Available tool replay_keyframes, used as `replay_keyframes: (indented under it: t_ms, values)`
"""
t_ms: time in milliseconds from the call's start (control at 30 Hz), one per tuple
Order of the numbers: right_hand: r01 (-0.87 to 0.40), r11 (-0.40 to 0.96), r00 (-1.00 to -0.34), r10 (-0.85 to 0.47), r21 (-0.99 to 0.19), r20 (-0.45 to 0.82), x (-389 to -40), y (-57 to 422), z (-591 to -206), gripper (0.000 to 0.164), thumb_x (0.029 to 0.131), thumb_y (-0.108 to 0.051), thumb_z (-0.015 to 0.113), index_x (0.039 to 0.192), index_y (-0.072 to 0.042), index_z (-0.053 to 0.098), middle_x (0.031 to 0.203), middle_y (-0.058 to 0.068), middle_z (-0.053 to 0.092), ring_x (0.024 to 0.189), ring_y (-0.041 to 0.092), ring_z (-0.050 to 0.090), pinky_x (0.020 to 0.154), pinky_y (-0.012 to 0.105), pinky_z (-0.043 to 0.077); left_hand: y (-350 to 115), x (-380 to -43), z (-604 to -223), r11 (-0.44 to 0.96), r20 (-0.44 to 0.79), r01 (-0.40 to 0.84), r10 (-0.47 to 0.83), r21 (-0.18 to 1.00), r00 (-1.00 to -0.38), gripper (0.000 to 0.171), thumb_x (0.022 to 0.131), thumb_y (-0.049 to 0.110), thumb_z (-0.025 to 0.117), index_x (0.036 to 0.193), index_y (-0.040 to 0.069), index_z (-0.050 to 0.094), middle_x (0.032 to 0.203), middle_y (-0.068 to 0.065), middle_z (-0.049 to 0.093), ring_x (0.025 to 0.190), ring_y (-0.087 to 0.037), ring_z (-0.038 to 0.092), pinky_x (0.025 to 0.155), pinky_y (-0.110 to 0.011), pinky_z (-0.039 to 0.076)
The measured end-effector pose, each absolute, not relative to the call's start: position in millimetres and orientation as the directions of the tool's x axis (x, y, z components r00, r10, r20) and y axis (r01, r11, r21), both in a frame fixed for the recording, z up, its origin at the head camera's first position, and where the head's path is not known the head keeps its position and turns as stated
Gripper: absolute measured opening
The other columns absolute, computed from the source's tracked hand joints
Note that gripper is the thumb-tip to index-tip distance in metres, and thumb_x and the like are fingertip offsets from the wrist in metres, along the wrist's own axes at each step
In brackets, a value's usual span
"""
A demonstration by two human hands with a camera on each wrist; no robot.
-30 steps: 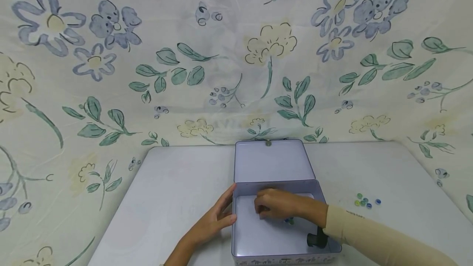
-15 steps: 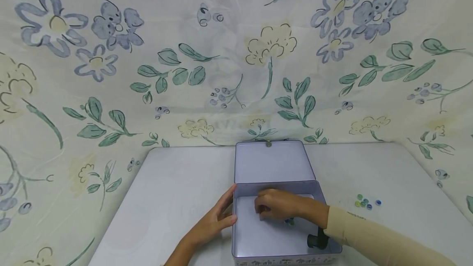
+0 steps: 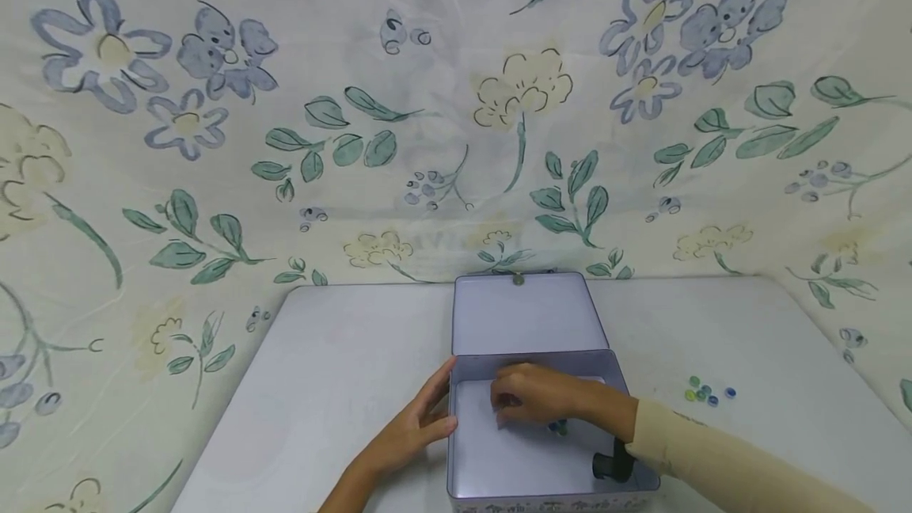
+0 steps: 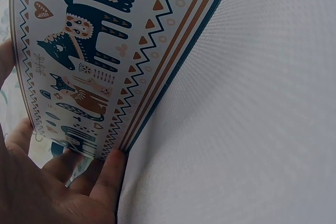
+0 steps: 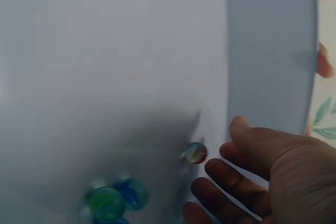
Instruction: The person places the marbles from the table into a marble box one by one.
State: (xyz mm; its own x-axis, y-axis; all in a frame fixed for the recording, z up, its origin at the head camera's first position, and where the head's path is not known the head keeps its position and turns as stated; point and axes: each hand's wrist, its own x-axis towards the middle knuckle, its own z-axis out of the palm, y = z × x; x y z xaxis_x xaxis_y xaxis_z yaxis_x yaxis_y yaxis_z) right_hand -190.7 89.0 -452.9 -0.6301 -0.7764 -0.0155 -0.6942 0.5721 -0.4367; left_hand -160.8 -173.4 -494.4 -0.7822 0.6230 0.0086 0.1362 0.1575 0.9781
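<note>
An open tin box [image 3: 527, 472] with a pale inside stands on the table, its hinged lid [image 3: 527, 315] laid back. My left hand [image 3: 402, 432] rests against the box's left side, fingers mostly extended on the patterned wall [image 4: 86, 51]. Inside the box is my right hand [image 3: 530, 393], its fingers loosely bent and nothing seen between them. A clear marble with a reddish swirl [image 5: 197, 152] lies just off its fingertips in the right wrist view. Farther from those fingers sit a green marble [image 5: 107, 204] and a blue marble [image 5: 134, 193], partly hidden under the wrist in the head view.
A black cylindrical object [image 3: 606, 465], part of the gear at the right wrist, hangs over the box's right part. Several green and blue marbles [image 3: 701, 391] lie on the white table [image 3: 342, 355] to the right. Flowered cloth [image 3: 427, 101] surrounds the table's back and sides.
The fingertips of my right hand have shifted very slightly inside the box. My left hand stays at the box's side, and the marbles on the table have not moved.
</note>
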Motion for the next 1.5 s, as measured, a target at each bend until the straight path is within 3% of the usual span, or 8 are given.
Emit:
replay_keyframes:
  t_ms: [200, 433, 800, 1100, 1300, 1500]
  values:
    - [-0.624, 0.534, -0.643, -0.766, -0.570, -0.014, -192, 94, -444, 0.016, 0.090, -0.022, 0.075, 0.102, -0.011, 0.073, 0.097, -0.007, 0.069, 0.088, -0.004, 0.059, 0.080, 0.014, 0.053, -172, -160, -493, 0.145, 0.008, 0.129, 0.632, 0.981, -0.775, 0.078, 0.101, 0.018, 0.055, 0.162, 0.029, 0.007, 0.169, -0.016, 0.002, 0.152, -0.050, 0.009, 0.117, -0.064, 0.028]
    - [-0.556, 0.465, -0.641, -0.768, -0.689, -0.001, -191, 100, -431, 0.017, 0.093, -0.019, 0.071, 0.105, -0.007, 0.073, 0.099, -0.005, 0.070, 0.086, -0.004, 0.061, 0.075, 0.015, 0.055, -173, -159, -496, 0.147, 0.001, 0.125, 0.644, 0.981, -0.765, 0.078, 0.102, 0.019, 0.054, 0.162, 0.028, 0.005, 0.169, -0.017, -0.001, 0.152, -0.051, 0.007, 0.117, -0.063, 0.029]
    - [-0.586, 0.420, -0.650, -0.755, -0.693, 0.092, -187, 133, -402, 0.016, 0.095, -0.026, 0.069, 0.107, -0.016, 0.072, 0.098, -0.007, 0.071, 0.090, -0.001, 0.063, 0.075, 0.021, 0.056, -172, -162, -493, 0.154, 0.018, 0.152, 0.640, 0.976, -0.768, 0.078, 0.101, 0.018, 0.055, 0.162, 0.029, 0.007, 0.168, -0.018, 0.002, 0.152, -0.048, 0.010, 0.116, -0.061, 0.031]
    - [-0.585, 0.436, -0.696, -0.704, -0.684, 0.146, -176, 175, -385, 0.022, 0.098, -0.028, 0.065, 0.113, -0.013, 0.071, 0.106, 0.002, 0.074, 0.092, 0.001, 0.064, 0.076, 0.024, 0.058, -174, -163, -487, 0.157, 0.026, 0.161, 0.631, 0.974, -0.776, 0.079, 0.100, 0.015, 0.056, 0.162, 0.028, 0.008, 0.168, -0.018, 0.003, 0.152, -0.048, 0.010, 0.116, -0.062, 0.030]
    - [-0.591, 0.461, -0.733, -0.649, -0.661, 0.203, -163, 203, -380, 0.016, 0.097, -0.023, 0.067, 0.112, -0.018, 0.070, 0.101, -0.006, 0.072, 0.089, 0.000, 0.063, 0.073, 0.023, 0.056, -174, -163, -489, 0.156, 0.013, 0.142, 0.631, 0.978, -0.776, 0.079, 0.101, 0.014, 0.055, 0.162, 0.028, 0.008, 0.168, -0.018, 0.003, 0.153, -0.048, 0.009, 0.117, -0.063, 0.029]
    - [-0.548, 0.538, -0.801, -0.559, -0.641, 0.215, -151, 235, -377, 0.018, 0.095, -0.018, 0.068, 0.112, -0.016, 0.071, 0.097, -0.011, 0.070, 0.087, 0.000, 0.061, 0.075, 0.020, 0.054, -174, -163, -492, 0.161, -0.001, 0.129, 0.627, 0.979, -0.779, 0.079, 0.101, 0.015, 0.055, 0.162, 0.029, 0.007, 0.168, -0.017, 0.003, 0.152, -0.048, 0.009, 0.117, -0.063, 0.028]
